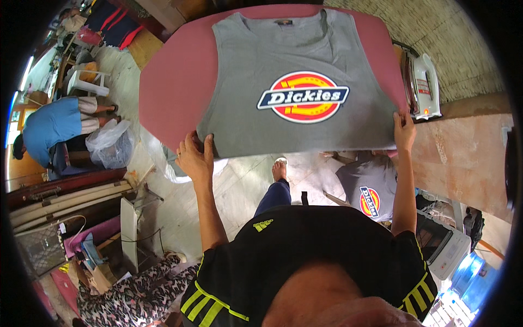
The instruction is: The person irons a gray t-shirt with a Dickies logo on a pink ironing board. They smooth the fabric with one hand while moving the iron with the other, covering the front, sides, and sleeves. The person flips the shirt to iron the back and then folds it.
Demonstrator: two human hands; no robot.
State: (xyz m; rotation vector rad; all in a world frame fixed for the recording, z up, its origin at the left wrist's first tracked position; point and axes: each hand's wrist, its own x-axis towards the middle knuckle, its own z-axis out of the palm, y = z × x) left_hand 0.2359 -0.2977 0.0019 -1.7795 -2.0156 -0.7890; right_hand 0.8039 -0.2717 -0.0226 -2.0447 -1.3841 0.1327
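Observation:
A grey sleeveless shirt [248,60] with a red, yellow and blue oval print lies spread on a maroon padded ironing board [171,90]. Its neckline points away from me, and the near edge runs along the board's front. At the left side of that edge, my left hand [196,156] pinches the fabric between thumb and fingers. My right hand [404,132] grips the shirt's right side, close to the board's right edge. Just beyond my right hand stands a white iron [427,87] with a small lit orange light.
Another grey shirt [351,177] with the same print hangs below the board on the right. A person in a blue shirt [54,128] bends over at the far left beside a clear plastic bag [111,144]. A white appliance [449,248] stands at my right.

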